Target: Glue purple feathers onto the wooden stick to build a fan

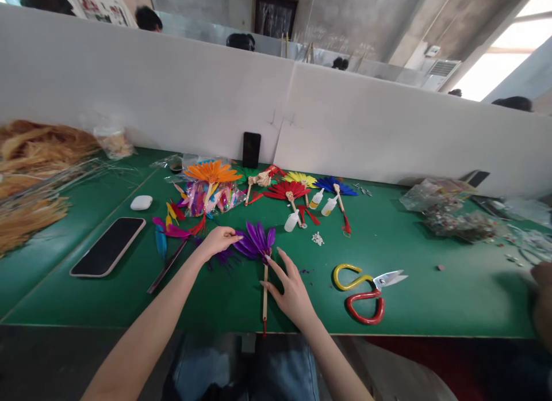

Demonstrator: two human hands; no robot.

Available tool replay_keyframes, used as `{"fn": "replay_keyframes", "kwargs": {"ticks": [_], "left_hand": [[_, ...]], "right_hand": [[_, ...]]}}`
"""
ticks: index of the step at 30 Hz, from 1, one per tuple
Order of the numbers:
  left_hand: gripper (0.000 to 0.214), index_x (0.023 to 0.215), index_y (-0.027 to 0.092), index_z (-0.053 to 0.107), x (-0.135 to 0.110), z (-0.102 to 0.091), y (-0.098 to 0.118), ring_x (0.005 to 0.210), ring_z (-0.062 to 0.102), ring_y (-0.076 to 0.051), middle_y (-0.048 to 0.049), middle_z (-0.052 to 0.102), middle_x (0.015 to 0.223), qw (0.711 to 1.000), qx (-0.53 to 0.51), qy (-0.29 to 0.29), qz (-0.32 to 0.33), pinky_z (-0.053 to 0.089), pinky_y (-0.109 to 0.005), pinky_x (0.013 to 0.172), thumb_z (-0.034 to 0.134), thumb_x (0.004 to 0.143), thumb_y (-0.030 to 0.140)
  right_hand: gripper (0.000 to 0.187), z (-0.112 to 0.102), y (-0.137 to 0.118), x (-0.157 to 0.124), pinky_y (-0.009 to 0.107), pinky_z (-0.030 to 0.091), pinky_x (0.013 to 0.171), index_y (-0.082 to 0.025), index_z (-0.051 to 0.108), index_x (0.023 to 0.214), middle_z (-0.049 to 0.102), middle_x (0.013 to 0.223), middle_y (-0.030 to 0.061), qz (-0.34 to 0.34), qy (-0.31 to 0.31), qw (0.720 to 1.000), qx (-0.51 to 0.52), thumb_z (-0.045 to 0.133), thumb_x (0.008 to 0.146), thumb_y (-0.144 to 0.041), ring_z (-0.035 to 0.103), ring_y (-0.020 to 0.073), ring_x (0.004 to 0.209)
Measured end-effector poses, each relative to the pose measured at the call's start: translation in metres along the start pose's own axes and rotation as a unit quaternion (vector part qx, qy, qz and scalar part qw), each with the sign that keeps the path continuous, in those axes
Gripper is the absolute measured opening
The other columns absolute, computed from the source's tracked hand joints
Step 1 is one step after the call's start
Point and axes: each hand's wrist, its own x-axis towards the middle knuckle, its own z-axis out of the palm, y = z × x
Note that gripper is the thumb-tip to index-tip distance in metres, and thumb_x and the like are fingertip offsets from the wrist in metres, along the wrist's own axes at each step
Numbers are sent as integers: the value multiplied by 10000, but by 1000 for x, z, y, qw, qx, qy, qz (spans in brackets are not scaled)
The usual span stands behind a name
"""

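A purple feather fan (257, 241) on a thin wooden stick (264, 300) lies on the green table (431, 291) in front of me. My left hand (218, 240) rests at the fan's left edge, fingers drawn together and pinching a purple feather. My right hand (290, 286) lies flat beside the stick with fingers spread, fingertips touching the fan's base. Loose purple feathers (222, 257) sit under my left hand.
Finished feather fans: orange (212, 172), red (287, 190), yellow (301, 179), blue (334, 186). Small glue bottles (292, 220), yellow-and-red scissors (364, 291), a phone (108, 246), a white case (141, 202), loose coloured feathers (172, 228), straw (30, 176) at left. Another person's hand (542, 303) at the right edge.
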Motion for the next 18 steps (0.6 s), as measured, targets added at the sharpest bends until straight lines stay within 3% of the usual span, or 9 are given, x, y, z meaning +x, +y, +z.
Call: {"fn": "replay_keyframes", "kwargs": {"ticks": [12,18], "left_hand": [[463,571,179,380,-3,-1,14,393,240,-46,86,233,484,997,-62,-16,-45,140,-208,380,640,622,560],[423,575,164,430,3,-1,12,380,225,-36,93,253,457,997,-61,-29,-41,121,-206,382,670,600,512]], "right_hand": [[506,1,1,0,467,369,1014,-260,375,1342,250,1442,96,-5,2,1000,4,500,859,-348,270,282,1312],[510,1,1,0,475,361,1017,-271,365,1346,235,1448,88,-7,7,1000,11,504,859,-336,259,280,1317]]}}
